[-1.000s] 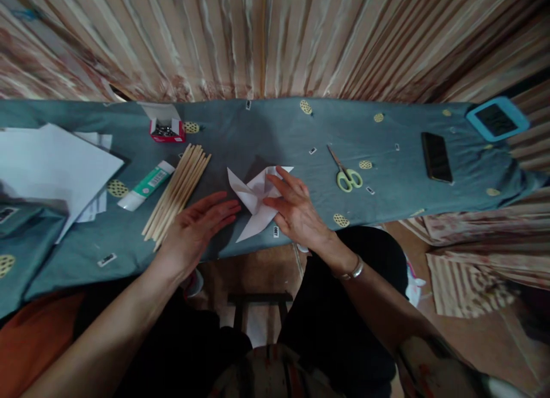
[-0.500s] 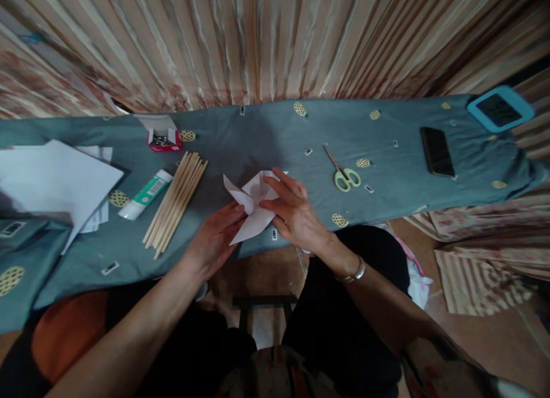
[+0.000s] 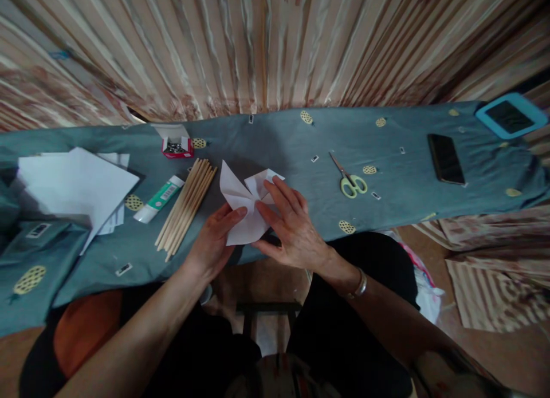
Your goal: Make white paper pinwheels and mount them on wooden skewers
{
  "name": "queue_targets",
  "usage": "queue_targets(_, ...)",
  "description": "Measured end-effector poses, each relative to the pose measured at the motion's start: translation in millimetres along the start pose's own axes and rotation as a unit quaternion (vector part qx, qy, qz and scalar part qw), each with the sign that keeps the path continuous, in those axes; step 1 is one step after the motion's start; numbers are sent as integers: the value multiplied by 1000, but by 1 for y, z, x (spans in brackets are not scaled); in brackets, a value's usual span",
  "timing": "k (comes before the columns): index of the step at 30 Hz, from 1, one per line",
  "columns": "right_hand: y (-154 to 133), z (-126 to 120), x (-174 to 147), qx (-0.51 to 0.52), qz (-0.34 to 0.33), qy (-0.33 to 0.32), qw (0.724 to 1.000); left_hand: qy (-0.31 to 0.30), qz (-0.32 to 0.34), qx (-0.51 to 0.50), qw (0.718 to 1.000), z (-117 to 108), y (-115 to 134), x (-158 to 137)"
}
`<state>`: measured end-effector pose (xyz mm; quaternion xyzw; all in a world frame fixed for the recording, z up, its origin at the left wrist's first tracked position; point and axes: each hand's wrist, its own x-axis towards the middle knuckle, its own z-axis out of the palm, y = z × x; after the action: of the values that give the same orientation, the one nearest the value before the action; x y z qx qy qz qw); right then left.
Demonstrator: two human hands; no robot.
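A white paper pinwheel (image 3: 246,217), cut and partly folded toward its middle, is held over the near edge of the cloth-covered table. My left hand (image 3: 217,235) grips its lower left side, thumb on top and fingers underneath. On the right, my right hand (image 3: 294,229) holds it with the thumb and fingers pressed near the centre and on the right flap. One pointed flap stands up at the upper left. The paper's underside and some of my fingertips are hidden.
Left of my hands lie wooden sticks (image 3: 185,209), a glue tube (image 3: 158,199), an open red box of small metal pieces (image 3: 177,148) and white paper sheets (image 3: 77,183). To the right are scissors (image 3: 350,180), a phone (image 3: 446,157) and a blue-framed device (image 3: 511,116).
The left flaps of the paper have opened out flatter. My right hand has shifted slightly lower on the paper. The whole view has moved a little, so the table things appear further right.
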<state>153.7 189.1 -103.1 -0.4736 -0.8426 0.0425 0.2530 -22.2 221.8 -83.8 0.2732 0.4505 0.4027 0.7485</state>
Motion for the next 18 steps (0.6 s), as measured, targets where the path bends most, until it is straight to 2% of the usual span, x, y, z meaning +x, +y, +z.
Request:
queue_targets(6,-8,3,1,-27,3,10,1000,9,19,-6,1000,0,5,0)
queue_targets(13,-6,2,6,-50,1,39,998,-47,41,-8,998,-10,18,-2)
queue_targets(18,-5,0,11,-51,3,31,998,-29,67,32,997,-10,27,-2)
